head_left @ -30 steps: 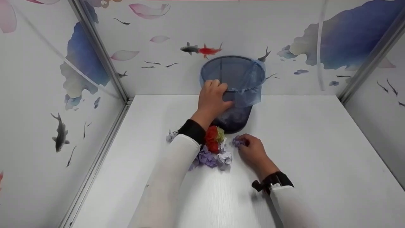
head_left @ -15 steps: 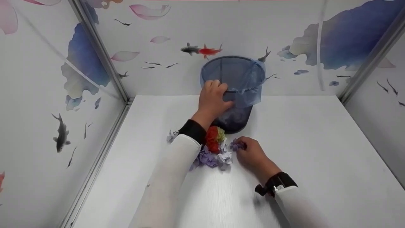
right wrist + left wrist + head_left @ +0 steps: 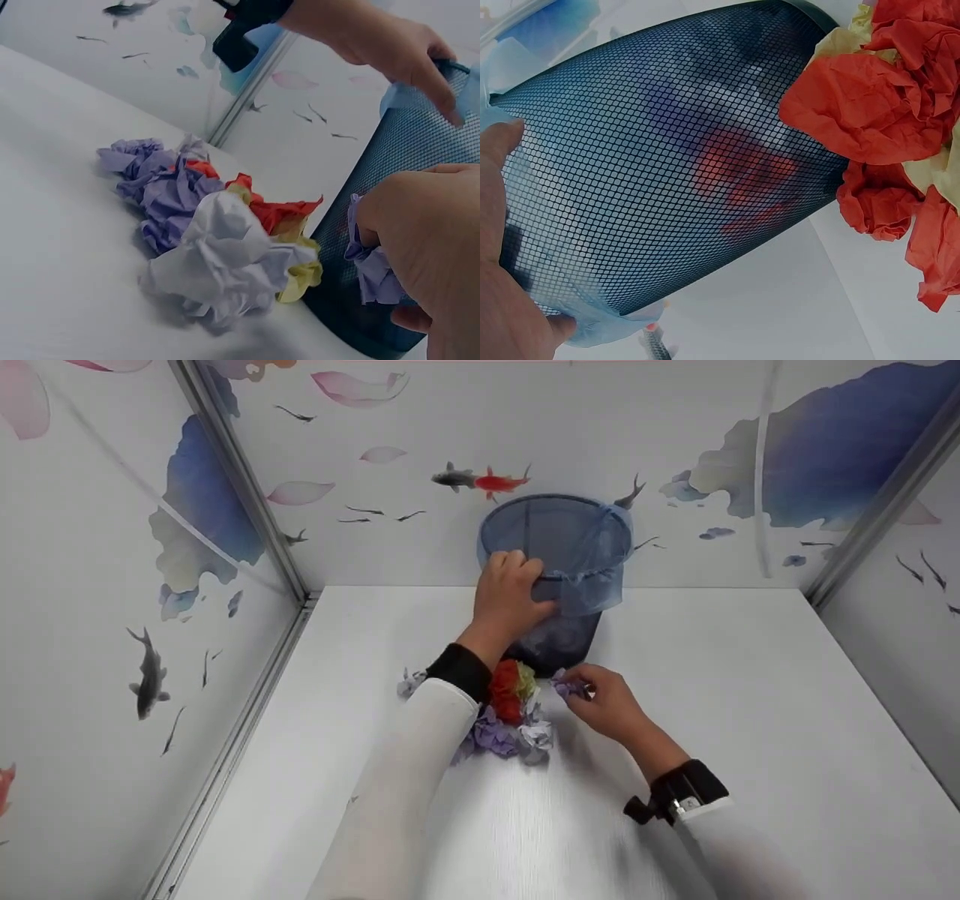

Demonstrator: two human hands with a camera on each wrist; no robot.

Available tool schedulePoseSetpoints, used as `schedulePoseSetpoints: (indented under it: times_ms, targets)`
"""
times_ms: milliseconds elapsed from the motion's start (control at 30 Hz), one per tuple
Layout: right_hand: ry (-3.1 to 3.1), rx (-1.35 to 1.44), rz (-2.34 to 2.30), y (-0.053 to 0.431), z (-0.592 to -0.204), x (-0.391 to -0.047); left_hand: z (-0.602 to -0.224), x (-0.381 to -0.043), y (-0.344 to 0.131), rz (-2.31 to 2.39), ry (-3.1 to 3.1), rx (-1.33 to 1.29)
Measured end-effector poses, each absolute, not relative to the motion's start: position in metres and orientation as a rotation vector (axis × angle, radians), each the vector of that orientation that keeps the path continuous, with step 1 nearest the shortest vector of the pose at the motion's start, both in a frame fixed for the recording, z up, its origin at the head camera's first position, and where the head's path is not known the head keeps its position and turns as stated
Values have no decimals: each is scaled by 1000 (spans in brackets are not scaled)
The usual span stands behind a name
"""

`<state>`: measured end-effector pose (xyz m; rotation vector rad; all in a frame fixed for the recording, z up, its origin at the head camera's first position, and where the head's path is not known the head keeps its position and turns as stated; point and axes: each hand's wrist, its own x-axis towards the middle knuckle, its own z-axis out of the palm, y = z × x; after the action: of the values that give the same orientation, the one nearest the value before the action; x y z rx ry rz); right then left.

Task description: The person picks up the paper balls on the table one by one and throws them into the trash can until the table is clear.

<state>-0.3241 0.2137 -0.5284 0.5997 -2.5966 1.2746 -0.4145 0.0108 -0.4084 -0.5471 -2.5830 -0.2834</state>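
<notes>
A dark mesh wastebasket (image 3: 559, 641) with a thin blue plastic bag (image 3: 592, 592) over its rim stands at the back of the table. My left hand (image 3: 510, 592) grips its near rim, fingers over the edge and thumb outside. My right hand (image 3: 611, 705) pinches a crumpled purple paper ball (image 3: 375, 274) close in front of the basket. Beside it lies a heap of crumpled paper: red (image 3: 506, 690), yellow (image 3: 526, 681), purple (image 3: 495, 733) and white (image 3: 225, 262). Through the mesh, in the left wrist view, red and purple paper (image 3: 742, 172) shows inside. My left forearm hides part of the heap.
A pale crumpled piece (image 3: 411, 682) lies left of my left wrist. The white table (image 3: 750, 720) meets a back wall (image 3: 420, 547) printed with fish and petals, right behind the basket. Metal-framed side panels (image 3: 247, 502) rise at left and right.
My right hand, holding the purple paper ball, first shifts slightly, then lifts and moves toward the basket. My left hand keeps its hold on the rim.
</notes>
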Motion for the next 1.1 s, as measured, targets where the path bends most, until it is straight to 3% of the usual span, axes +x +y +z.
schedulePoseSetpoints:
  times_ms: [533,800,1100]
  targets:
    - [-2411,808,1048,237,-400,-335,-408,-416,13,-274,-2591,-540]
    - [-2458,752,1010,242,-347,-354,-406,-414,12,-311,-2634,-531]
    - [-2485,547,1037,232,-312,-381,-406,-413,13,-299,-2638,-520]
